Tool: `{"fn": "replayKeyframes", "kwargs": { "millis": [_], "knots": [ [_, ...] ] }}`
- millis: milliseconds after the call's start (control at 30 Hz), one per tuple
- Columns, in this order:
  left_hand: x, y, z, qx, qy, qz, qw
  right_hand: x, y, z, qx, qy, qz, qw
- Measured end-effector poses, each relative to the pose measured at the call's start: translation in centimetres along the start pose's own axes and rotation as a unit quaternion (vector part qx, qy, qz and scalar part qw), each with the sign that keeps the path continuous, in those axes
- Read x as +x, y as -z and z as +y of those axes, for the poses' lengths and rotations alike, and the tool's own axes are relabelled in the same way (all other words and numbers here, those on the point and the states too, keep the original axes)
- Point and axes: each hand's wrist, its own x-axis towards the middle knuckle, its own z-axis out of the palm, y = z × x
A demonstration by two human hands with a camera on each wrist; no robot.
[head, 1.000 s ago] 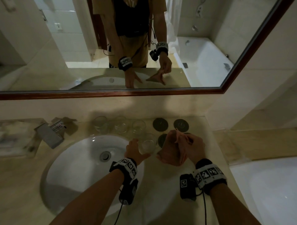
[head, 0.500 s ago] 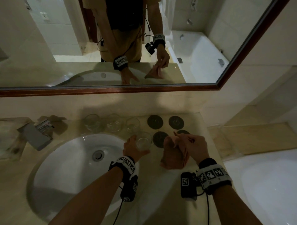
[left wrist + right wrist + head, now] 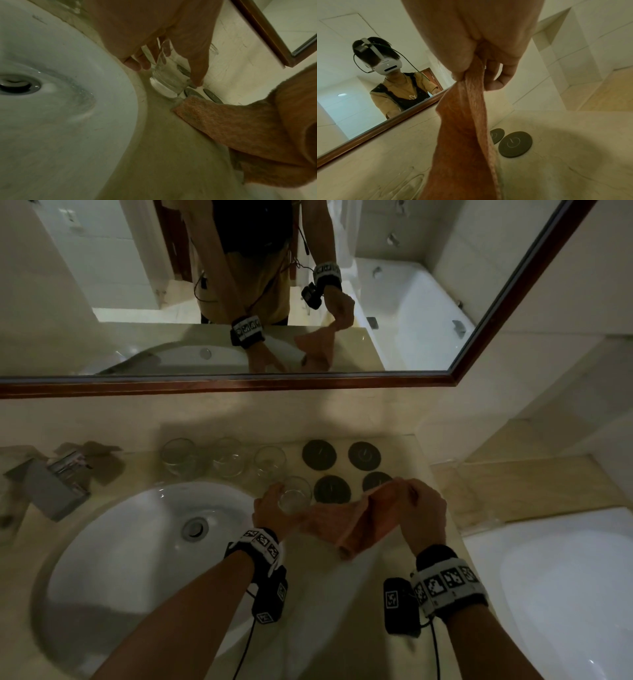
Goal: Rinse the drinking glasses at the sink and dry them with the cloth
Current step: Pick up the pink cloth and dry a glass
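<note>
Mirror (image 3: 102, 285) ran across the wall above the tabletop (image 3: 342, 611), showing the person's reflection. Tub (image 3: 565, 594) sat to the right. White sink (image 3: 113, 559) was sunk into the tabletop, drain (image 3: 195, 528) in its middle; the left wrist view showed water streaks in the basin. A grey box (image 3: 48, 491) lay at the left.

Orange cloth (image 3: 356, 522) hung stretched between the hands, its lower fold drooping near the tabletop. Right hand (image 3: 419, 508) pinched the cloth's upper end between thumb and curled fingers, held above the coasters (image 3: 342, 470), four dark discs set in a square right of the sink.

Left hand (image 3: 274, 510) wrapped round a glass (image 3: 294, 495), thumb on one side, fingers on the other; the glass stood upright at the sink's right rim, just beside the near-left coaster. Cloth's other end lay against that hand; whether the glass's base touched the tabletop could not be told.

Three more glasses (image 3: 226, 457) stood in a row behind the sink, by the wall.
</note>
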Motion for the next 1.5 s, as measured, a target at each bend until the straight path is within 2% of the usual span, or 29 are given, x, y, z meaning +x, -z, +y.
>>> {"fn": "replayKeyframes", "kwargs": {
  "millis": [133,233,333,433,600,700,833,1000,1100,1167,1300,1400,1467,1500],
  "knots": [
    [-0.5,0.3,-0.3,-0.003,-0.004,-0.002,1.000,-0.1,-0.3,0.0,0.015,-0.051,0.012,0.999],
    [-1.4,0.6,-0.6,-0.007,-0.001,-0.018,1.000,-0.5,-0.7,0.2,0.082,-0.084,0.008,0.993],
    [-2.3,1.1,-0.5,-0.009,-0.029,-0.027,0.999,-1.0,-0.9,-0.1,0.118,-0.117,-0.038,0.985],
    [-2.9,1.8,0.3,-0.021,-0.070,-0.027,0.997,-1.4,-1.3,-0.3,0.034,-0.064,-0.098,0.993],
    [-3.6,3.1,0.9,-0.038,-0.123,-0.045,0.991,-0.9,-1.9,-1.9,0.035,-0.002,-0.090,0.995],
    [-4.3,4.3,1.8,-0.047,-0.147,-0.065,0.986,0.1,-2.4,-2.5,0.000,0.028,-0.101,0.994],
    [-4.8,5.7,1.9,-0.029,-0.181,-0.077,0.980,0.1,-2.5,-5.1,0.071,0.037,-0.136,0.988],
    [-5.5,7.1,2.0,0.015,-0.215,-0.074,0.974,-2.3,-3.1,-8.5,0.150,0.105,-0.218,0.959],
    [-6.2,7.9,2.1,0.012,-0.230,-0.062,0.971,-4.6,-3.8,-10.0,0.132,0.139,-0.293,0.937],
    [-6.5,8.5,1.9,0.007,-0.237,-0.063,0.969,-5.8,-4.2,-10.7,0.122,0.132,-0.343,0.922],
    [-7.1,10.3,1.9,0.048,-0.230,-0.117,0.965,-6.4,-4.6,-11.1,0.033,0.116,-0.431,0.894],
    [-7.4,11.1,2.1,0.131,-0.234,-0.152,0.951,-6.4,-5.7,-10.7,-0.045,0.133,-0.525,0.839],
    [-7.7,11.6,2.1,0.162,-0.236,-0.163,0.944,-6.6,-6.7,-10.1,-0.096,0.166,-0.547,0.815],
    [-7.8,11.8,1.9,0.166,-0.237,-0.166,0.943,-6.8,-7.1,-10.0,-0.117,0.178,-0.540,0.814]
  ]
}}
